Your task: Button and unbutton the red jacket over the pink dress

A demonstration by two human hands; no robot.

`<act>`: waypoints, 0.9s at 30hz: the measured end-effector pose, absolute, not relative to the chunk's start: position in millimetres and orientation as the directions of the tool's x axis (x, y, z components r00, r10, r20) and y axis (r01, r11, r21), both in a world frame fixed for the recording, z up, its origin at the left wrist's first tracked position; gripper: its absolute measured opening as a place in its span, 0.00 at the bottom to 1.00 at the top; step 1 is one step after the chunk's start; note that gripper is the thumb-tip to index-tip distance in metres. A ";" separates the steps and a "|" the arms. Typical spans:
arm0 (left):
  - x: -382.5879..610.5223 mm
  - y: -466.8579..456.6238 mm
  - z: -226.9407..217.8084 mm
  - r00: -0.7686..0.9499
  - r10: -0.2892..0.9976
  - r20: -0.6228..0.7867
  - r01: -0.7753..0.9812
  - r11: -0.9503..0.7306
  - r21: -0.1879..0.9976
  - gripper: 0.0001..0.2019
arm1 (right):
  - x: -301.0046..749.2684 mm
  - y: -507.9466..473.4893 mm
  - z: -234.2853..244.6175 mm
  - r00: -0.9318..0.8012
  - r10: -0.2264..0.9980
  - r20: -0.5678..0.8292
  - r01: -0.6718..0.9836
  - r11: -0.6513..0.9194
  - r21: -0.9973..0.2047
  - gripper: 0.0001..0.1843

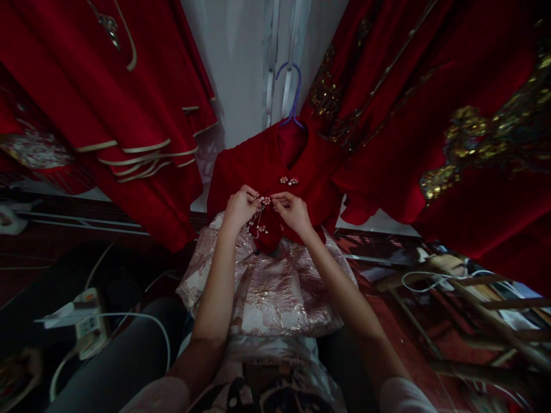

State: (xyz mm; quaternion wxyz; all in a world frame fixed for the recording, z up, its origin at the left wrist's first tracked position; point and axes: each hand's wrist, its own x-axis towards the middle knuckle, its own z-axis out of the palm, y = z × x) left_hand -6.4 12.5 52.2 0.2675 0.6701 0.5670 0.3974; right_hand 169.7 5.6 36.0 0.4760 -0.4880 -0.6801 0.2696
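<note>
A short red jacket (241,163) hangs on a purple hanger (298,92) in front of me, its collar open at the top. My left hand (241,207) is closed in a pinch at the left end of a beaded flower clasp (266,201) on the jacket front. At the clasp's right end, my right hand (294,212) also pinches with thumb and forefinger; its fingertips partly hide what they grip. A similar flower clasp (288,180) sits just above. Beaded strands (260,229) dangle below my left fingers. Shiny pink-and-silver brocade fabric (275,287) spreads under my forearms.
Red garments with pale trim (146,103) hang at left. Others with gold sequins (469,137) hang at right. A power strip (91,324) with white cables lies at lower left. A wooden rack (477,321) stands at lower right.
</note>
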 end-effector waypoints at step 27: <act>26.2 -11.7 44.5 0.224 0.807 -0.547 0.850 0.112 0.514 0.14 | 205.2 -6.0 -33.5 -0.201 0.956 0.213 0.714 0.292 -0.636 0.08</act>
